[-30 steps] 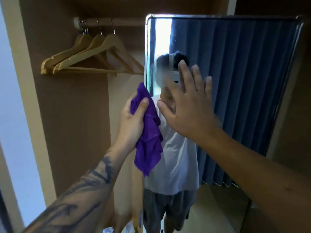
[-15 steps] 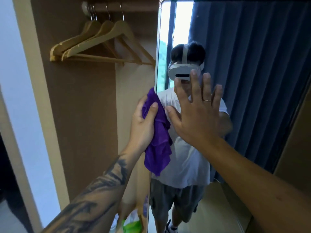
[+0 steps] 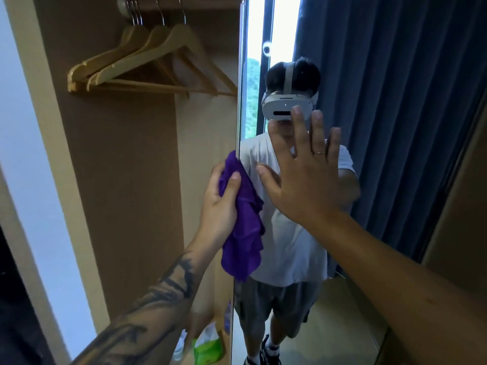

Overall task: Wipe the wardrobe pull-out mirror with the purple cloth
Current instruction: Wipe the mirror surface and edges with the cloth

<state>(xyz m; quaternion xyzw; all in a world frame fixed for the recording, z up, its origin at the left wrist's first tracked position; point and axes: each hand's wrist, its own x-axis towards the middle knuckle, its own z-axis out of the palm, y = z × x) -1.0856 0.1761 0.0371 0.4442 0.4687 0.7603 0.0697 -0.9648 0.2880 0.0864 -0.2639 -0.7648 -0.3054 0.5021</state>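
Left hand (image 3: 220, 204): gripping the bunched purple cloth (image 3: 243, 227) at the mirror (image 3: 395, 127) edge.
Right hand (image 3: 303, 180): pressing flat on the glass, fingers spread.
Hangers (image 3: 147, 67): hanging from the rail.

Purple cloth (image 3: 243, 227), deep violet all over, no print. Dark blue-black tattoo (image 3: 168, 285) winding up the left forearm. Gold ring (image 3: 318, 153) on the right hand. Pale wooden hangers (image 3: 147, 64) against brown wardrobe panels (image 3: 118, 180). In the mirror (image 3: 395, 127): slate-blue pleated curtain, white T-shirt, grey shorts. Bright green bag (image 3: 208, 351) down low.
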